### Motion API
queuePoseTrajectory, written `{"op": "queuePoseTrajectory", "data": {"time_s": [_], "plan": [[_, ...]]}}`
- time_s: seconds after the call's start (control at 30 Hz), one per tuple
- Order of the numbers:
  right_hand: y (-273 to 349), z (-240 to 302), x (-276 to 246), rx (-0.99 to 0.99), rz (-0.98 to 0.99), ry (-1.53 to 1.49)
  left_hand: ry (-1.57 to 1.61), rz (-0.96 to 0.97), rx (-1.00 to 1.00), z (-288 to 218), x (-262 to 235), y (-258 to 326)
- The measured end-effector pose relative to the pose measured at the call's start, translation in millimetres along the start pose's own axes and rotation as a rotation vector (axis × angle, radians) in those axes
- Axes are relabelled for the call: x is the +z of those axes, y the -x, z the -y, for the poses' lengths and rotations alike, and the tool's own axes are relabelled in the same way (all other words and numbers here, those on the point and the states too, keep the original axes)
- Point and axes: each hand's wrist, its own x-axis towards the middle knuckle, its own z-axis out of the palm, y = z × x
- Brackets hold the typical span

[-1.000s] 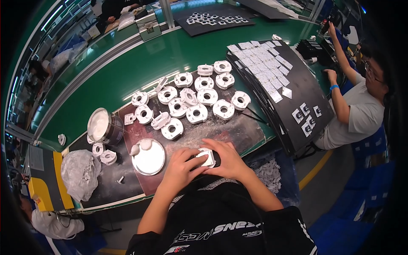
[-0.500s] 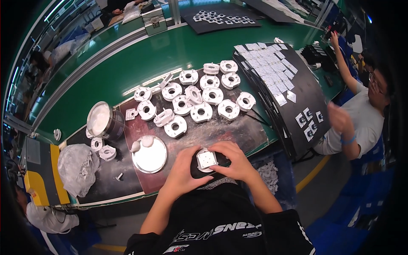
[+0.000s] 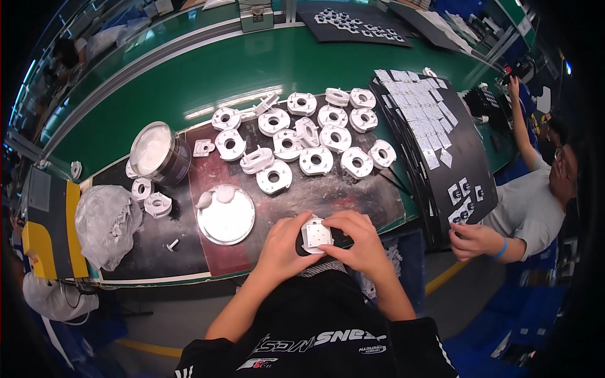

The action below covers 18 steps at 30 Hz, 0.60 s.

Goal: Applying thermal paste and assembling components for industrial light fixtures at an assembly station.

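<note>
Between my two hands, close to my body at the table's front edge, is a white plastic housing with a square white plate (image 3: pixel 319 235) on it, dotted with small dark spots. My left hand (image 3: pixel 282 247) grips its left side, fingers curved round the far edge. On the other side my right hand (image 3: pixel 357 243) holds it, thumb at the near right corner and fingers on the far edge. Beyond them, several white ring-shaped housings (image 3: pixel 316 161) lie loosely on the dark mat. A round white lid (image 3: pixel 230 222) with two whitish lumps on it is left of my left hand.
An open tin (image 3: pixel 179 165) of white paste and a clear plastic bag (image 3: pixel 108 228) stand left. A yellow-and-grey device (image 3: pixel 47 220) sits at the far left. Stacked black boards (image 3: pixel 469 165) at right carry white square plates; a co-worker's hand (image 3: pixel 469 242) is at their near edge.
My view has shifted slightly, so most things sit differently in the picture. Both my hands still hold the housing. The co-worker's hand has come down to the small plates on the board.
</note>
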Motion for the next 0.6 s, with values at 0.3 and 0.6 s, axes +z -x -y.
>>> {"op": "queuePoseTrajectory", "data": {"time_s": [0.3,0.6], "plan": [[-12.1,1.8,-2.9,-0.015,0.040,0.011,-0.061,-0.060,0.039,3.6,0.8,-1.7],[-24.4,7.7,-6.2,-0.027,0.110,-0.030,-0.102,-0.067,0.045,5.0,-2.6,-3.3]]}}
